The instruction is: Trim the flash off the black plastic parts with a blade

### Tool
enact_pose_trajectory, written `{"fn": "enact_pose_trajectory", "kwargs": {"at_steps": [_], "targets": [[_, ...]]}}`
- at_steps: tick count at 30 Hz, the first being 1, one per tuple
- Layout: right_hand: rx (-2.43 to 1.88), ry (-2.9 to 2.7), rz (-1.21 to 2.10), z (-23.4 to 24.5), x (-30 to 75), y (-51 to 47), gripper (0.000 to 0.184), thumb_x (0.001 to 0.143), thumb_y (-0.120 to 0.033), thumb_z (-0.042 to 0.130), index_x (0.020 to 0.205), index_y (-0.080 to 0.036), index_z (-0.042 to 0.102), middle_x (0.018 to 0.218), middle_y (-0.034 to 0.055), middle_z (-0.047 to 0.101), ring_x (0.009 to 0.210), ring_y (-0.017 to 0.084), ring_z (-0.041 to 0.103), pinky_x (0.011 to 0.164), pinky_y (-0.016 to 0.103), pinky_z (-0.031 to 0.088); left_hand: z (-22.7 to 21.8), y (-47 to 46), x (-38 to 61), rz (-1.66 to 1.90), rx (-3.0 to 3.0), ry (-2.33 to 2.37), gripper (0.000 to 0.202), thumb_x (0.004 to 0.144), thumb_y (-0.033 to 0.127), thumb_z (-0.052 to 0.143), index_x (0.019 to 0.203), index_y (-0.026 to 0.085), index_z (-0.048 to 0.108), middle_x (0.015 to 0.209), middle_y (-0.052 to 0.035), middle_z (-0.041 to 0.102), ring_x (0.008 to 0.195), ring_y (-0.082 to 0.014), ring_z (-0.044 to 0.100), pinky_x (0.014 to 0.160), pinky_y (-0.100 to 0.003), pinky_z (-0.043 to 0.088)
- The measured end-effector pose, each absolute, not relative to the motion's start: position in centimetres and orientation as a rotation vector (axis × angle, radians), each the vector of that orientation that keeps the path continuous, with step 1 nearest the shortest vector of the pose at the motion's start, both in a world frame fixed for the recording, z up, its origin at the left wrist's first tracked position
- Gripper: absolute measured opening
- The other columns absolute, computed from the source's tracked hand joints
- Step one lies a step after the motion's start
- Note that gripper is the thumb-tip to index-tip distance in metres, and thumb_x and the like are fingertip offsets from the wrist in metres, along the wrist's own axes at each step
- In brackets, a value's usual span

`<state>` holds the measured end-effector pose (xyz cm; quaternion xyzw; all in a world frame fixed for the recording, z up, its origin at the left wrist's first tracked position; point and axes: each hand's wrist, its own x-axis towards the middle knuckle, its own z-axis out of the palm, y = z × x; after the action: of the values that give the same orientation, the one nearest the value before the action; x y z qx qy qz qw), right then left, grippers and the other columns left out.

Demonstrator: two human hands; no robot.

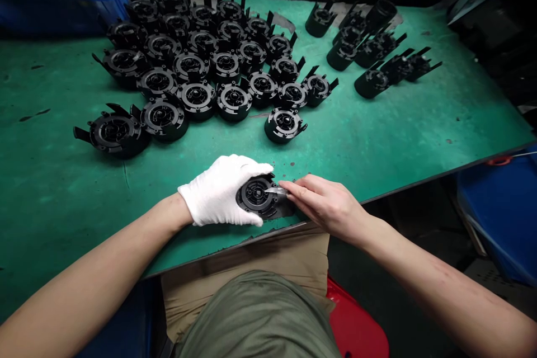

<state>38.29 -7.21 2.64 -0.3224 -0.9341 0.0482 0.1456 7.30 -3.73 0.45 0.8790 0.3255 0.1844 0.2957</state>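
A round black plastic housing (255, 194) rests on the green table close to its front edge. My left hand (222, 190), in a white glove, is wrapped round its left side, thumb and fingers spread along the rim. Bare and pinched, my right hand (323, 201) holds a small silver pointed tool (277, 191), perhaps a blade or tweezers. The tool's tip reaches over the middle of the housing; whether it touches is too small to tell. Just beyond my hands stands one more black housing (285, 125).
Rows of similar black housings (195, 98) with upright tabs fill the table's back left. Several taller black cylinders (371, 83) stand at the back right. A blue crate (62, 8) sits at the far left, a blue bin (499, 207) beyond the right edge. Below is a red stool (356, 319).
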Motion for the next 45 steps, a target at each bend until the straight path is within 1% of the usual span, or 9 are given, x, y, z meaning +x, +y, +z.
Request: {"fn": "enact_pose_trajectory", "kwargs": {"at_steps": [6, 11, 17, 22, 26, 30, 34, 40, 45], "targets": [[-0.837, -2.757, -0.044, 3.4, 38.4, -6.3, 0.033, 0.110, -0.014, 0.057, 0.142, -0.018, 0.065, 0.099, 0.0053, 0.073, 0.080, 0.015, 0.061, 0.065, 0.027, 0.045, 0.6, -3.7, 7.3, 0.477, 2.346, 0.860, 0.103, 0.071, 0.065, 0.097, 0.154, 0.022, 0.055, 0.138, -0.0147, 0.074, 0.127, -0.0407, 0.072, 0.111, -0.053, 0.056], [-0.701, -2.807, -0.045, 3.8, 38.5, -5.0, 0.033, 0.108, -0.010, 0.056, 0.140, -0.016, 0.063, 0.091, 0.0035, 0.068, 0.079, 0.016, 0.059, 0.064, 0.029, 0.042, 0.4, -3.7, 7.3, 0.506, 2.354, 0.837, 0.103, 0.071, 0.066, 0.097, 0.154, 0.022, 0.054, 0.139, -0.0149, 0.074, 0.127, -0.0405, 0.072, 0.111, -0.053, 0.055], [-0.520, -2.942, -0.058, 4.9, 38.8, -2.8, 0.028, 0.114, -0.018, 0.051, 0.140, -0.015, 0.060, 0.086, 0.0019, 0.066, 0.077, 0.016, 0.058, 0.064, 0.030, 0.042, 0.6, -3.6, 7.4, 0.491, 2.350, 0.830, 0.101, 0.071, 0.064, 0.098, 0.153, 0.023, 0.054, 0.138, -0.0143, 0.075, 0.126, -0.0399, 0.073, 0.110, -0.051, 0.056], [-0.405, -3.004, -0.100, 5.7, 38.7, -1.8, 0.029, 0.113, -0.012, 0.048, 0.139, -0.014, 0.060, 0.086, 0.0021, 0.066, 0.078, 0.017, 0.059, 0.064, 0.031, 0.043, 0.6, -3.5, 7.4, 0.496, 2.339, 0.823, 0.100, 0.072, 0.065, 0.097, 0.152, 0.023, 0.055, 0.137, -0.0143, 0.075, 0.126, -0.0399, 0.073, 0.110, -0.052, 0.056], [-0.539, -2.948, -0.052, 5.2, 38.7, -3.3, 0.038, 0.110, -0.012, 0.053, 0.148, -0.015, 0.055, 0.089, 0.0034, 0.067, 0.079, 0.018, 0.059, 0.066, 0.031, 0.045, 0.6, -3.6, 7.3, 0.500, 2.323, 0.838, 0.099, 0.071, 0.064, 0.096, 0.152, 0.024, 0.056, 0.136, -0.0133, 0.075, 0.125, -0.0394, 0.073, 0.110, -0.052, 0.056], [-0.754, -2.831, -0.094, 4.6, 38.3, -6.4, 0.051, 0.104, -0.003, 0.056, 0.154, -0.011, 0.050, 0.097, 0.0070, 0.071, 0.082, 0.020, 0.060, 0.069, 0.031, 0.048, 0.9, -3.7, 7.3, 0.488, 2.342, 0.838, 0.105, 0.069, 0.059, 0.099, 0.156, 0.025, 0.052, 0.140, -0.0129, 0.074, 0.128, -0.0389, 0.072, 0.113, -0.051, 0.055], [-0.912, -2.790, -0.245, 4.9, 37.3, -8.8, 0.049, 0.104, -0.003, 0.056, 0.152, -0.009, 0.051, 0.095, 0.0074, 0.072, 0.082, 0.020, 0.060, 0.069, 0.032, 0.049, 1.1, -3.7, 7.3, 0.463, 2.369, 0.844, 0.104, 0.072, 0.052, 0.097, 0.160, 0.025, 0.048, 0.143, -0.0125, 0.073, 0.128, -0.0378, 0.072, 0.113, -0.050, 0.055], [-0.917, -2.817, -0.258, 5.5, 36.7, -9.3, 0.056, 0.102, 0.000, 0.052, 0.157, -0.011, 0.049, 0.092, 0.0072, 0.071, 0.081, 0.022, 0.062, 0.065, 0.033, 0.050, 1.0, -3.6, 7.6, 0.457, 2.358, 0.870, 0.095, 0.073, 0.053, 0.093, 0.155, 0.024, 0.055, 0.138, -0.0130, 0.075, 0.125, -0.0395, 0.074, 0.109, -0.051, 0.057], [-0.946, -2.839, -0.255, 5.9, 36.4, -10.1, 0.046, 0.102, 0.003, 0.048, 0.146, -0.004, 0.055, 0.090, 0.0084, 0.069, 0.082, 0.023, 0.061, 0.066, 0.034, 0.050, 1.2, -3.9, 7.7, 0.495, 2.348, 0.884, 0.089, 0.075, 0.053, 0.090, 0.151, 0.023, 0.058, 0.137, -0.0132, 0.076, 0.123, -0.0387, 0.075, 0.109, -0.050, 0.057]]}}
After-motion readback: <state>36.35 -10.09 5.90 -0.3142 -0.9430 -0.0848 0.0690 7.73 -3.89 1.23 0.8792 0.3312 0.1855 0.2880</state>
